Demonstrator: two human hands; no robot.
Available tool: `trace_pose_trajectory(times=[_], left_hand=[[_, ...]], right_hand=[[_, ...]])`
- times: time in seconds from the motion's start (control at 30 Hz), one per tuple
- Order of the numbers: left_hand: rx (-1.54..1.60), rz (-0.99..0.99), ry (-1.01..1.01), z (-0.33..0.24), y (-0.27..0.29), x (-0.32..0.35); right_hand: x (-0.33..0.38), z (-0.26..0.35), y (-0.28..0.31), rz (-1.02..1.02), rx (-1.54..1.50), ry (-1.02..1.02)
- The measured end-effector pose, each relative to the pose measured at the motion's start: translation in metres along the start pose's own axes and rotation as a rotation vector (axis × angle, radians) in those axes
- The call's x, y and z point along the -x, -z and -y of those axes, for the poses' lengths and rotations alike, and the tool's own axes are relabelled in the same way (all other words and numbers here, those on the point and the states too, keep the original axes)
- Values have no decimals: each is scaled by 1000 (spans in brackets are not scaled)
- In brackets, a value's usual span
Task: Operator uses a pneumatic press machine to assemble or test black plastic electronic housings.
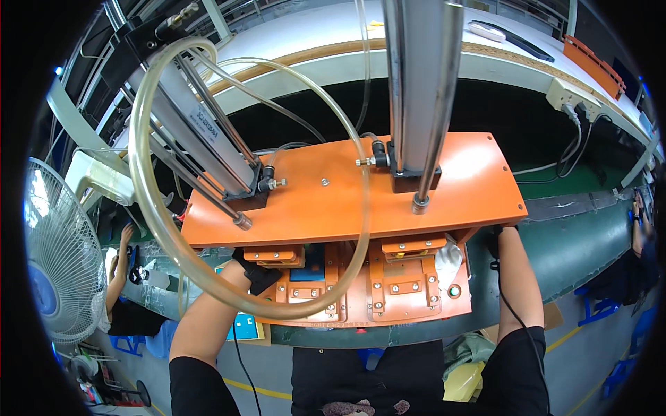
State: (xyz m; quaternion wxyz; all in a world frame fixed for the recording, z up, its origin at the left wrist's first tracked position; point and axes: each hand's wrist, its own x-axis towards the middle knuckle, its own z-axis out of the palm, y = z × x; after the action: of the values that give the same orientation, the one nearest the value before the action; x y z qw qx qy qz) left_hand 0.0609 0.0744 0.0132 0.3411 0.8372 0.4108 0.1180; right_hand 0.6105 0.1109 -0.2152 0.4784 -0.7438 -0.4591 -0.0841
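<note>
An orange press (333,187) stands before me, with two upright air cylinders (422,83) on its top plate. Below the plate are a left fixture (305,292) and a right fixture (404,288), both orange and bolted down. A flat blue piece (306,272) shows behind the left fixture. My left hand (251,267), with a black strap and cable at the wrist, reaches in at the press's left side; its fingers are hidden. On the right side, my right hand (501,232) goes behind the plate's edge, fingers hidden too. What either hand holds cannot be seen.
A clear hose (142,166) loops across the view in front of the press. Beside the right fixture are white crumpled material (449,267) and a green button (455,291). A fan (59,256) stands left. Other people's arms (123,267) show at both sides along the green bench (576,243).
</note>
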Motion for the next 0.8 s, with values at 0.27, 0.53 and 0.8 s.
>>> trace_pose_trajectory(times=[0.27, 0.53, 0.8], left_hand=[[-69, -19, 28, 0, 1, 42], [-318, 92, 209, 36, -12, 103], [-126, -389, -6, -16, -23, 158]], right_hand=[[14, 30, 28, 105, -437, -240], [6, 52, 59, 225, -805, -500], [37, 32, 179, 533, -1205, -939]])
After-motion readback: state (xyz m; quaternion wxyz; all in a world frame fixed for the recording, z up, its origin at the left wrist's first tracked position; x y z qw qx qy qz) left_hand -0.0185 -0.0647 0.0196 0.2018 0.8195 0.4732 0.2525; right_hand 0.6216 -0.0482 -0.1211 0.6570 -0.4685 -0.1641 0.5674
